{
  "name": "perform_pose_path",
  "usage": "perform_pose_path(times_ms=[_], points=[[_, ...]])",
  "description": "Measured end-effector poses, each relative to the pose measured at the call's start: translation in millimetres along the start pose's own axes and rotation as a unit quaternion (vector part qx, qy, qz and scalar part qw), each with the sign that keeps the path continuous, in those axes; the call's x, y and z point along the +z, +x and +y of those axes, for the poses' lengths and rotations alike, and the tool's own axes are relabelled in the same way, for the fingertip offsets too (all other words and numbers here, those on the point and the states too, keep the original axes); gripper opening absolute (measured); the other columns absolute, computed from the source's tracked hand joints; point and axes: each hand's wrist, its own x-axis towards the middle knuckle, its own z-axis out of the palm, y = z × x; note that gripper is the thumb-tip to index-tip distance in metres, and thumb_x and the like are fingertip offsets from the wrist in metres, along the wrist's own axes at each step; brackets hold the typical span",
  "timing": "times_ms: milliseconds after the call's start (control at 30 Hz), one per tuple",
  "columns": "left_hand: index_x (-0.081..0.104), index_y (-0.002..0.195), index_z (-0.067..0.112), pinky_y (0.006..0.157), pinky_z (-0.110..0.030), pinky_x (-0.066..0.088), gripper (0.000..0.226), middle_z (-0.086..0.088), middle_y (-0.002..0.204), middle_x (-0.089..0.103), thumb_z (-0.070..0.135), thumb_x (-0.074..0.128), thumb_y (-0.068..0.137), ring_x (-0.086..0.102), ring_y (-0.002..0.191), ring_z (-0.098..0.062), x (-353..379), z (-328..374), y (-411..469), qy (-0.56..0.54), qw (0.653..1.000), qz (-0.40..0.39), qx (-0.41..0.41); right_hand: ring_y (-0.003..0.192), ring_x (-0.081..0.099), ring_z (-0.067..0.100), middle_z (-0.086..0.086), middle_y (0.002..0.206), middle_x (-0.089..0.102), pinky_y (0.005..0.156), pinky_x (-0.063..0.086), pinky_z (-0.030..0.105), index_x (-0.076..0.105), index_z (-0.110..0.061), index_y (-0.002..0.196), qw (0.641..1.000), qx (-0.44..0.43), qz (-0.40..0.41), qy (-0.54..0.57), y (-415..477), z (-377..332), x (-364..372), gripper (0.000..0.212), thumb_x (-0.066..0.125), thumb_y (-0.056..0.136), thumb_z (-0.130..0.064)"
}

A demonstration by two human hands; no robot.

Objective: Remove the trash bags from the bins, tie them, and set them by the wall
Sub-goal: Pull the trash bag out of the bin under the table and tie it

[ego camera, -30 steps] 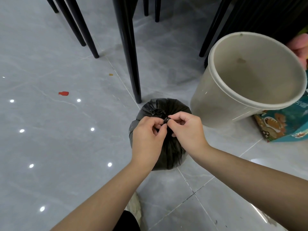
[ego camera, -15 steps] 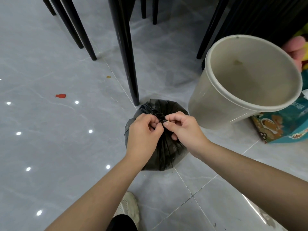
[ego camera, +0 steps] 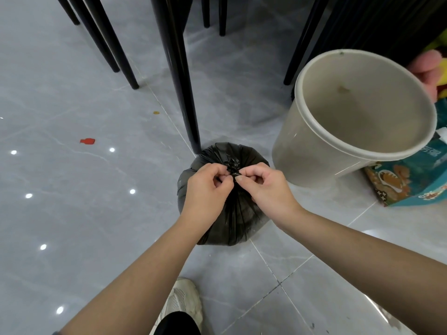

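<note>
Both grips are narrow. The left grip (ego camera: 205, 189) and the right grip (ego camera: 266, 187) each pinch the twisted neck (ego camera: 232, 169) of the black trash bag (ego camera: 232, 221) between thumb and curled fingers, and they almost meet over it.

The likeliest trouble is at that neck. The gathered tail looks short, so a loop could slip off the fingertips and the twist spring open before it is cinched. A hard pull might also split film this thin where it is bunched tightest. A loose knot would probably give way once the bag is lifted by it.

The bag is glossy and thin, with fine pleats running down from the neck over a squat, rounded, well-filled body. It sits on the grey tiled floor (ego camera: 96, 213). A black chair leg (ego camera: 179, 81) stands just at its 12 o'clock. The beige bin (ego camera: 297, 151), unlined, stands just beside it at 2 o'clock. A pale shoe (ego camera: 183, 301) is at 6 o'clock. No wall is in view.
</note>
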Motion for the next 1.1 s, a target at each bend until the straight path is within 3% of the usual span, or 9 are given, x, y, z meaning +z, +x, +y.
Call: perform_pose_path(times_ms=[133,267,400,500,633,767,867,933,1100], points=[[0.056,0.074,0.014,0.061,-0.016,0.042,0.011,-0.002,0.076,0.055,0.006,0.055,0.082,0.05,0.065,-0.01,5.5,7.4,-1.6,-0.005,1.0,0.013,-0.012,0.069,0.052,0.003,-0.006,0.081,0.056,0.067,0.043,0.009,0.069,-0.024,0.071,0.996,-0.045,0.062,-0.045,1.7,0.7,2.8,0.018,0.07,0.08,-0.009],[0.045,0.067,0.01,0.058,-0.012,0.035,0.017,0.005,0.069,0.042,0.005,0.053,0.082,0.037,0.06,-0.007,6.5,11.5,-2.4,0.043,0.999,-0.006,0.018,0.067,0.052,-0.001,-0.009,0.081,0.055,0.066,0.043,0.008,0.067,-0.028,0.069,0.995,-0.057,0.061,-0.058,4.2,4.2,2.1,0.025,0.069,0.078,-0.005],[0.051,0.075,0.008,0.057,-0.008,0.036,0.013,0.002,0.068,0.048,0.01,0.052,0.087,0.04,0.059,-0.007,6.6,11.8,-2.8,0.065,0.997,-0.042,0.005,0.065,0.05,-0.005,-0.007,0.083,0.053,0.066,0.042,0.007,0.068,-0.022,0.077,0.995,-0.067,0.066,-0.042,3.9,5.3,-1.8,0.022,0.067,0.079,-0.001],[0.056,0.077,0.01,0.051,-0.01,0.037,0.014,0.001,0.062,0.051,0.013,0.052,0.09,0.045,0.055,-0.008,5.0,11.7,-0.2,0.014,0.997,-0.067,-0.019,0.064,0.048,-0.004,-0.004,0.083,0.053,0.065,0.042,0.007,0.067,-0.021,0.076,0.996,-0.067,0.053,-0.011,1.0,5.7,-4.1,0.022,0.066,0.081,0.001],[0.058,0.078,0.007,0.047,-0.01,0.037,0.015,0.004,0.056,0.052,0.012,0.052,0.091,0.045,0.045,-0.002,1.7,10.0,3.3,0.019,0.997,-0.078,-0.019,0.06,0.046,-0.002,-0.01,0.079,0.05,0.063,0.039,0.012,0.065,-0.022,0.072,0.999,-0.023,0.007,0.021,-1.3,6.1,-7.5,0.024,0.062,0.085,-0.002],[0.058,0.074,0.017,0.062,-0.022,0.04,0.02,0.005,0.07,0.055,-0.001,0.054,0.083,0.051,0.062,-0.01,-6.9,1.8,14.2,0.11,0.991,-0.064,0.046,0.055,0.048,-0.004,-0.012,0.073,0.049,0.058,0.035,0.011,0.06,-0.028,0.065,0.997,-0.021,-0.068,0.002,-8.5,5.3,4.3,0.036,0.06,0.084,0.002],[0.065,0.085,0.021,0.071,-0.024,0.044,0.01,0.01,0.08,0.063,0.013,0.059,0.085,0.058,0.072,-0.01,-12.6,-1.8,16.8,0.104,0.994,-0.017,0.041,0.053,0.049,-0.005,-0.016,0.068,0.052,0.061,0.034,0.013,0.064,-0.024,0.068,0.999,0.018,-0.026,0.016,-2.7,-1.3,4.9,0.026,0.06,0.085,-0.005],[0.062,0.087,0.025,0.069,-0.026,0.049,0.003,0.01,0.078,0.064,0.023,0.063,0.084,0.061,0.071,-0.01,-15.1,0.5,9.1,0.06,0.998,0.019,0.015,0.049,0.048,-0.004,-0.019,0.054,0.051,0.058,0.037,0.014,0.066,-0.023,0.074,0.998,0.05,-0.006,0.029,-0.8,-3.4,2.1,0.02,0.06,0.087,-0.01],[0.065,0.081,0.018,0.067,-0.016,0.047,0.005,0.008,0.074,0.064,0.015,0.069,0.081,0.059,0.07,-0.006,-11.9,-0.9,-14.8,0.053,0.996,0.007,0.076,0.058,0.047,0.004,-0.014,0.056,0.05,0.051,0.04,0.017,0.068,-0.025,0.087,0.992,0.105,-0.019,0.063,-2.2,-1.6,1.6,0.009,0.061,0.089,-0.019]])
